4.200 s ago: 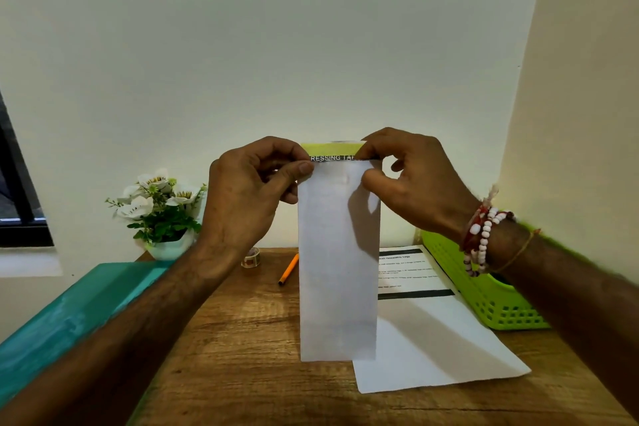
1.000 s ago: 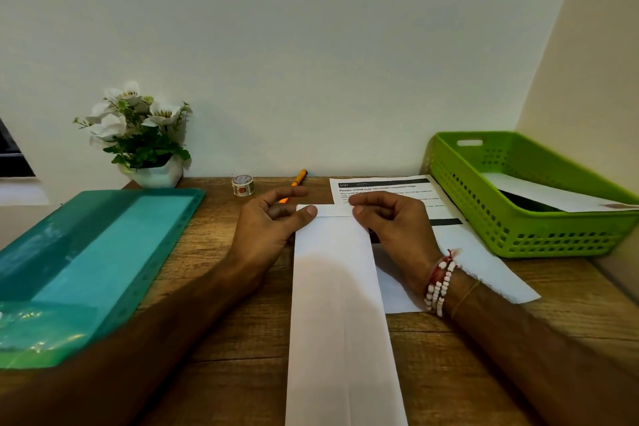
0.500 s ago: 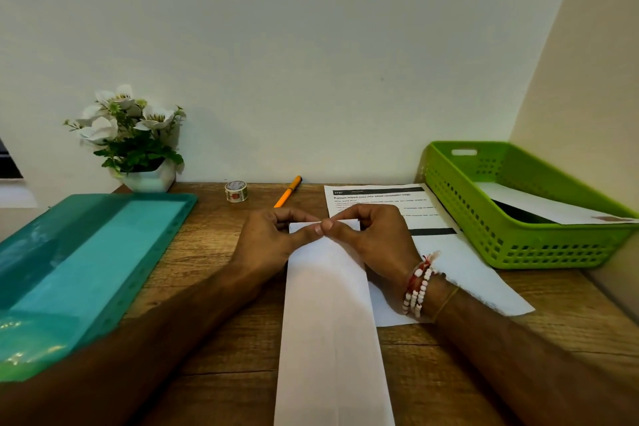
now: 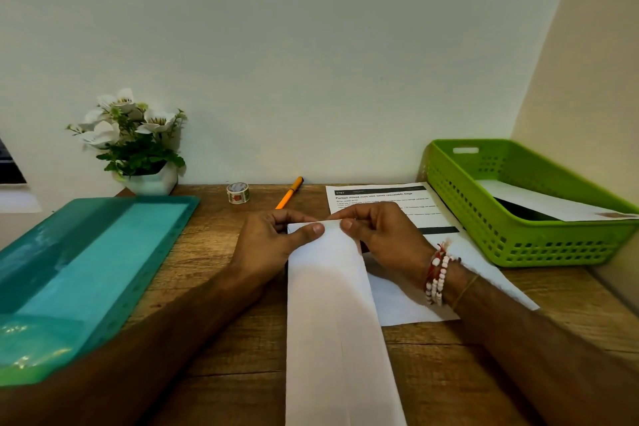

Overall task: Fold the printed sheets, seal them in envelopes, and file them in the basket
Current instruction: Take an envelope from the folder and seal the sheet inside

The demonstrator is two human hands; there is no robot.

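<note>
Step in hand: sealing, by my reading. The flap at the far end of the envelope [image 4: 332, 304] looks turned down, and both hands are closing it.
Envelope: a long white one lying flat on the worktop [image 4: 214, 252], left of the green basket [image 4: 518, 249]. Its flap end points away from the person and its near end runs out of the bottom of the view.
Left hand [image 4: 273, 242]: on the flap corner farther from the basket. The thumb lies flat across the folded edge and the fingers are curled over the end, so the hand pinches the envelope.
Right hand [image 4: 380, 235]: on the flap corner nearer the basket, with the fingers bent and the thumb and forefinger nipping the same edge. A bead bracelet [image 4: 437, 273] is on the wrist.
Arms: both forearms rest low on the worktop and angle in so the hands almost meet over the flap.
Printed sheet [image 4: 380, 195]: unfolded, between the envelope and the basket, partly under the envelope and the right wrist.
Basket contents: one white envelope [image 4: 546, 201] lies inside, along the basket's length.
Next move: probably to press along the whole flap so it holds, then lift the envelope across to the basket. That calls for even pressure with the envelope body kept from sliding.
Unclear: whether the flap has stuck yet.
</note>
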